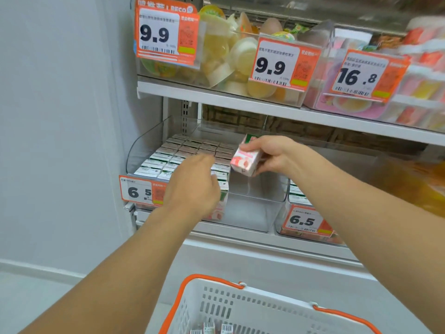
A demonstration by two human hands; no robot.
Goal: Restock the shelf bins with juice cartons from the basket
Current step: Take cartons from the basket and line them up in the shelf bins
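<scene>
Carton point(245, 160): my right hand point(274, 156) pinches it, tipped, over the bare side of the clear bin point(255, 213), ready to go down.
Left hand point(192, 186): loose fingers, holding nothing, resting on the packed rows point(183, 153) so they stay put.
Basket point(265, 307): below me, more cartons inside.
In the way: the shelf point(240, 97) hangs low over the bin.

Across the middle of your frame runs the lower shelf point(240, 237), carrying a clear bin point(252, 213) packed on its left side with juice cartons point(183, 150), and beside it at right a second bin point(303, 213). The upper shelf point(216, 95) holds clear bins of jelly cups point(240, 56). At bottom, you see the basket point(265, 307).
</scene>
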